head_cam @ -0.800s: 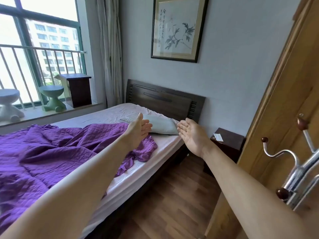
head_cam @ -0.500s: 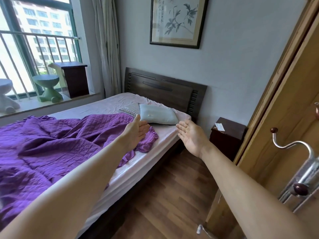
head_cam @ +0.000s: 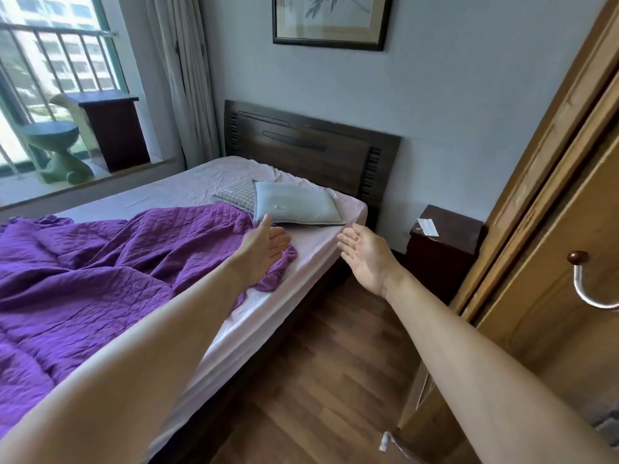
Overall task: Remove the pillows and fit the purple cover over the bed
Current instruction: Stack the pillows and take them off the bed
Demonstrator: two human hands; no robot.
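I record both hands spread wide, palms facing, holding nothing. The left hand [head_cam: 264,249] hovers over the edge of the crumpled purple quilted cover [head_cam: 100,262]; the right hand [head_cam: 363,256] is beside the bed's near edge. The cover lies bunched on the pink-sheeted wooden bed [head_cam: 187,192]. A pale blue rectangular pillow [head_cam: 296,205] overlaps a checked pillow [head_cam: 236,195] near the dark headboard [head_cam: 311,152]
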